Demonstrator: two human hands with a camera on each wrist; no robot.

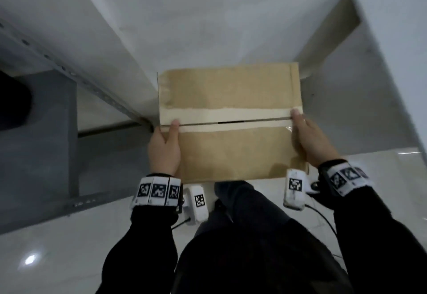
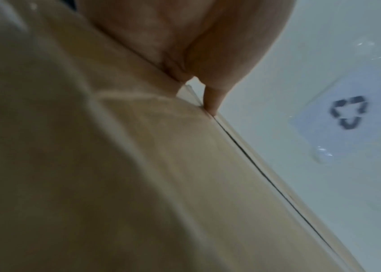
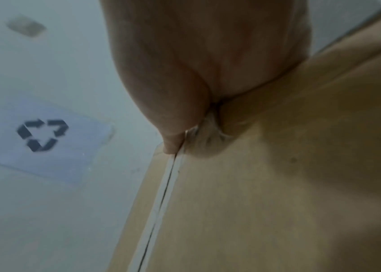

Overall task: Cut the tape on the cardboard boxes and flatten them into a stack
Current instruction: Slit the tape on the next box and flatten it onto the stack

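With your left hand (image 1: 164, 152) at 9 o'clock and right hand (image 1: 310, 141) at 3 both gripping the box (image 1: 228, 150), thumbs at the slit seam (image 1: 231, 122) (tape already parted), pull evenly apart.

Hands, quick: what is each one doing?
Left hand: grips the cardboard box at its left edge.
Right hand: grips the box at its right edge.

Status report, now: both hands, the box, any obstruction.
Left hand and right hand grip opposite sides of the cardboard box, thumbs at the seam. Tape cut, flaps still closed. Nothing in the way.
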